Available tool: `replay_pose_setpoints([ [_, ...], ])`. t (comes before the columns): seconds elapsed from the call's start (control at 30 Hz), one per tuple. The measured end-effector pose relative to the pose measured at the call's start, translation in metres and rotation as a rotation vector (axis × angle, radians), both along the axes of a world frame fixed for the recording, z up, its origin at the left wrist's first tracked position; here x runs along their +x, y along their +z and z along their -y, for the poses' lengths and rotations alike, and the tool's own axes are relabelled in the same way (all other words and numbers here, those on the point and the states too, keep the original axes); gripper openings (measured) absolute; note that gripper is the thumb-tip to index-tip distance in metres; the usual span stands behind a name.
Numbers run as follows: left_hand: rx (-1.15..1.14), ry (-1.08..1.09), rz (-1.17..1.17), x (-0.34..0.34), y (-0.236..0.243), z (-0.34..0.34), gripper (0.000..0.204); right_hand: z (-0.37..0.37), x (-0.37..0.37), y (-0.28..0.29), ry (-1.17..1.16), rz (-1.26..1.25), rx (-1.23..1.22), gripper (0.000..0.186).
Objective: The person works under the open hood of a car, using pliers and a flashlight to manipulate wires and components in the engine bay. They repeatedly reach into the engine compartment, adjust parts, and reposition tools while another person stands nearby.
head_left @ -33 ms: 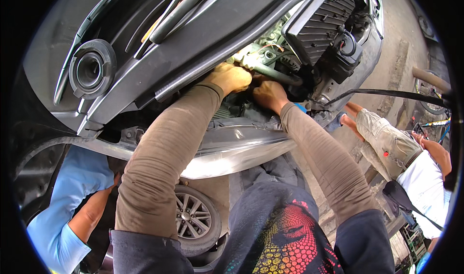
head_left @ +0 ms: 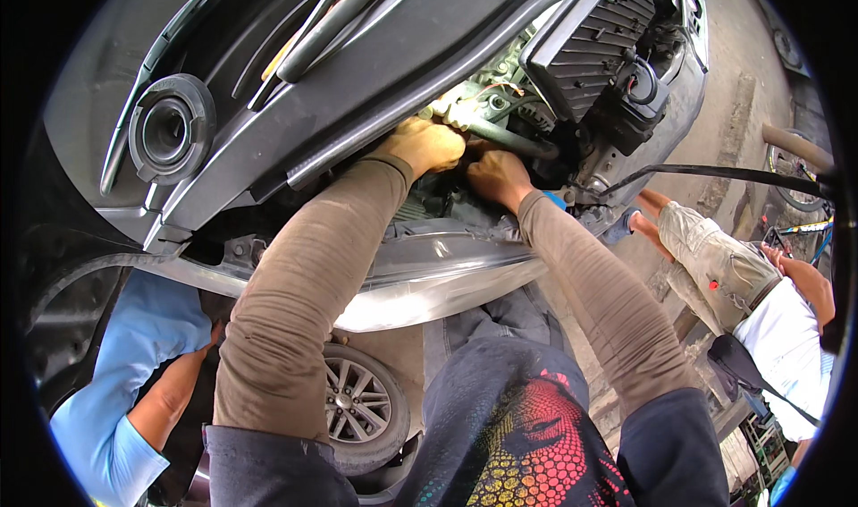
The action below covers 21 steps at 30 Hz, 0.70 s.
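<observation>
Both my hands reach deep into a car's open engine bay, past the front edge and headlight (head_left: 438, 301). My left hand (head_left: 427, 144) is closed beside a pale metal engine part, its fingertips turned inward and partly hidden. Close to its right, my right hand (head_left: 498, 176) is also curled, knuckles up, just below a dark rubber hose (head_left: 514, 139). Whatever the fingers grip lies out of sight between and beneath them. A black ribbed box (head_left: 597, 46) stands beyond the hose, and a bit of blue (head_left: 555, 199) shows by my right wrist.
Yellow-and-black-handled tools (head_left: 326, 33) lie on the black trim, near a round black collar (head_left: 167, 130). A black cable (head_left: 715, 174) stretches to the right. A co-worker in a blue shirt (head_left: 147, 355) crouches at left by a wheel (head_left: 362, 409); another person (head_left: 742, 283) stands at right.
</observation>
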<state>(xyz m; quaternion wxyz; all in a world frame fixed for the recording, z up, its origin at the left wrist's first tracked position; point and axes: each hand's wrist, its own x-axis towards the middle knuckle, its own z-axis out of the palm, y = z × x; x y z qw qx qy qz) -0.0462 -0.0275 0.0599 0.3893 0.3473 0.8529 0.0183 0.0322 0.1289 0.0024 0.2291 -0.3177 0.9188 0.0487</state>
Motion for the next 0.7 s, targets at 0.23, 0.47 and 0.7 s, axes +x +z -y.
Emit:
replay_pose_setpoints([
  [0.23, -0.103, 0.052, 0.116, -0.011, 0.009, -0.006, 0.036, 0.003, -0.017, 0.061, -0.983, 0.625, -0.642, 0.037],
  [0.47, -0.08, 0.229, 0.119, -0.007, -0.007, -0.003, 0.044, -0.042, 0.017, 0.157, -1.064, 0.508, -0.853, 0.016],
  [0.7, 0.001, 0.21, 0.104, -0.005, -0.021, -0.005, 0.04, -0.033, 0.035, 0.205, -1.271, 0.68, -1.136, 0.014],
])
